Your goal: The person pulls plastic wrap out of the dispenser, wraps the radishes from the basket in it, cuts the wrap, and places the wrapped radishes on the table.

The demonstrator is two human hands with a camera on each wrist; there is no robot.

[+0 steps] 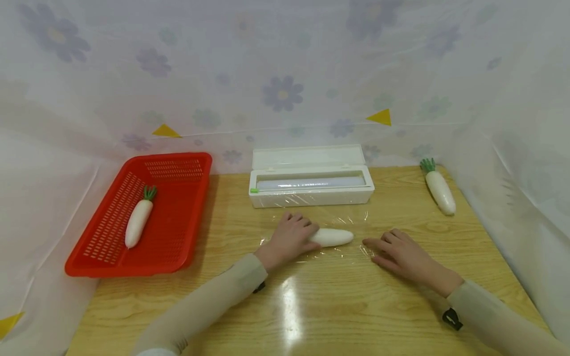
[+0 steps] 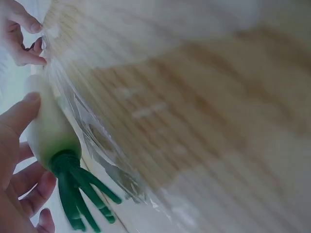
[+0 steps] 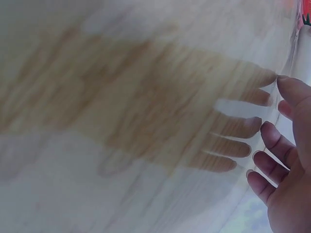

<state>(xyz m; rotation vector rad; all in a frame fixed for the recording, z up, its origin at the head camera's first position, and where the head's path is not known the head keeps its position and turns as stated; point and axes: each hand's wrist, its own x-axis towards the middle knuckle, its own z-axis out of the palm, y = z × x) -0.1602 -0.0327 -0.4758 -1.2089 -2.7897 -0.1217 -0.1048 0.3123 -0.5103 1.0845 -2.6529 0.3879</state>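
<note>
Radish, left hand curled round it

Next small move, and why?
I'd probably have the right hand lift the near edge of the film over the radish: that hand is already beside its tip, film spreads around it, and the left hand steadies it.

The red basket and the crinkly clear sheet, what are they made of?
Basket: probably hard, slightly shiny plastic; its red is even and slots run through its walls.
Sheet: looks like thin, glossy plastic film; the table shows through, and wrinkles glint.
</note>
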